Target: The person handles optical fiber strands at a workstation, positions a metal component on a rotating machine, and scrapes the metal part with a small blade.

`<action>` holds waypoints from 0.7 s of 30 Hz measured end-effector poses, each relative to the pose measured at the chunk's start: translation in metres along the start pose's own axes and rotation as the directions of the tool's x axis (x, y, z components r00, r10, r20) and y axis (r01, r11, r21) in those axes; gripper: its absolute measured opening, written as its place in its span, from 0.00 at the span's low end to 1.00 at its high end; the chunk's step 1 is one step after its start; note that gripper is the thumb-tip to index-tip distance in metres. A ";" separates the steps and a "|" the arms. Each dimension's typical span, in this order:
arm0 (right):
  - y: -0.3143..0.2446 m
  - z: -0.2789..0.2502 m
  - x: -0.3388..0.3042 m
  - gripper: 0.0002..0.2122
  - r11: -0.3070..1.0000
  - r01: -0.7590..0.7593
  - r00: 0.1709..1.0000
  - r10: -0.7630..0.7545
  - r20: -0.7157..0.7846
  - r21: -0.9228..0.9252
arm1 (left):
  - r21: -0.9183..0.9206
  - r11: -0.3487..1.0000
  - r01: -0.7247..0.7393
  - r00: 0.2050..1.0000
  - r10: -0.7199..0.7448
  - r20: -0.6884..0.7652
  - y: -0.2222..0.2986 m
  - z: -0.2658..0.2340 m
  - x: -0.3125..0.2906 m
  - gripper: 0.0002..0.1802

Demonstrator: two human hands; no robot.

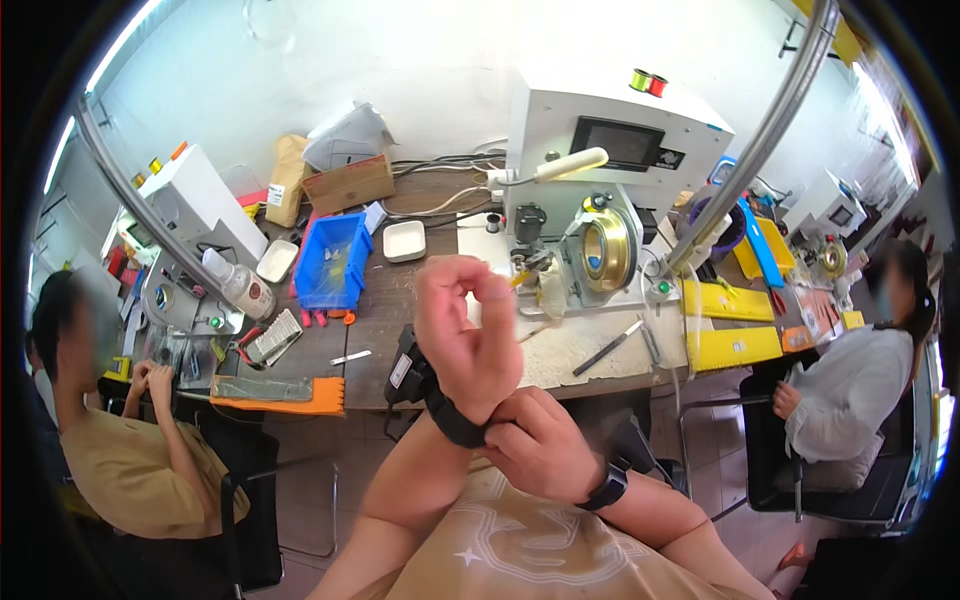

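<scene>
Hands meet in front of the chest, above the lap, well short of the tabletop (590, 345). Left hand (465, 330) is raised, fingers curled loosely, thumb and forefinger near each other; grip empty as far as I can see. Right hand (540, 440) is closed around the black wrist strap (455, 420) on the left wrist, fingers pinching the band, likely so the left arm stays steady while the strap is handled. A second black strap (608, 487) sits on the right wrist.

Winding machine (600, 190) stands straight ahead, brass-coloured spool (605, 250) facing the seat, within arm's reach. Metal hand tools (610, 348) lie loose in front of it.

Containers:
- blue plastic bin (333, 262), left of centre, holds small parts, kind unclear
- white square tray (404, 241) beside it, looks empty
- second white tray (276, 260) further left, contents not legible
- cardboard box (348, 183) at the back wall, closed

Yellow flat trays (735, 325) lie right of the machine. One person (130, 440) sits left, another person (850, 390) right, both at their own stations.
</scene>
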State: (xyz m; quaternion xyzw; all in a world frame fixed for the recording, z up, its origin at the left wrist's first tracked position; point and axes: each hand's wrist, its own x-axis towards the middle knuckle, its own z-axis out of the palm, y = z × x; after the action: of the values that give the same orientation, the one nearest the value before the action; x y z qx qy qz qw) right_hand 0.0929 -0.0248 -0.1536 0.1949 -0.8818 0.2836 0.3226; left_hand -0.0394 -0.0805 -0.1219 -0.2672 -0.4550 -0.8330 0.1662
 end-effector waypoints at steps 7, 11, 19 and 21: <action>0.004 0.013 -0.002 0.21 0.950 -0.269 0.951 0.288 -0.115 0.159 | 0.531 0.693 -0.487 0.873 0.359 0.331 -0.016 -0.003 0.010 0.13; 0.012 0.014 -0.003 0.21 0.985 -0.162 0.983 0.156 -0.094 -0.058 | 0.639 0.632 -0.439 0.898 0.290 0.330 -0.028 -0.007 0.013 0.12; 0.020 0.014 0.002 0.20 0.969 0.017 0.991 -0.049 -0.123 -0.248 | 0.717 0.567 -0.406 0.914 0.245 0.323 -0.043 -0.014 0.011 0.13; 0.018 0.009 0.002 0.19 0.962 0.033 0.997 -0.051 -0.058 -0.270 | 0.744 0.533 -0.403 0.915 0.216 0.341 -0.046 -0.016 0.009 0.13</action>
State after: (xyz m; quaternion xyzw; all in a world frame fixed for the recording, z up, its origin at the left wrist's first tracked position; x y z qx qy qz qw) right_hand 0.0781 -0.0170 -0.1649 0.1587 -0.8968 0.1605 0.3804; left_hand -0.0751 -0.0699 -0.1548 -0.3252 -0.7396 -0.4624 0.3654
